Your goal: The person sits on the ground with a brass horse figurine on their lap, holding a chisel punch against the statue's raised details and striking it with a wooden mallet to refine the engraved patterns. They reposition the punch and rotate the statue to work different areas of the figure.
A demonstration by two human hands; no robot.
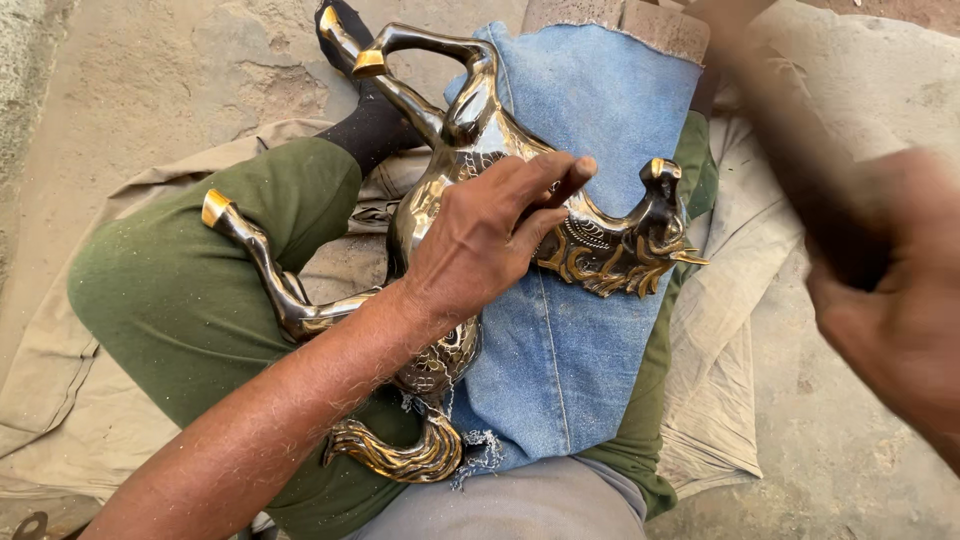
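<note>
A polished brass horse figure (470,200) lies on its side across the middle of the frame, resting on a strip of blue denim cloth (580,340) spread over the person's green trouser leg (170,300). The left hand (485,240) presses down on the horse's body near the neck, fingers curled narrow around a thin dark punch-like tool (570,182) whose tip seems to sit on the metal. The right hand (900,300), at the right edge of the frame, is blurred and raised, closed on a dark handle (790,130) that runs toward the upper right; its head is out of view. Judging by the surface, much is already done: mane, saddle area and tail at lower centre carry dense engraved patterning, and the 4 hooves show bright gold. The legs look smooth, so detailing may remain there. A tan sheet (720,330) covers the ground beneath.
</note>
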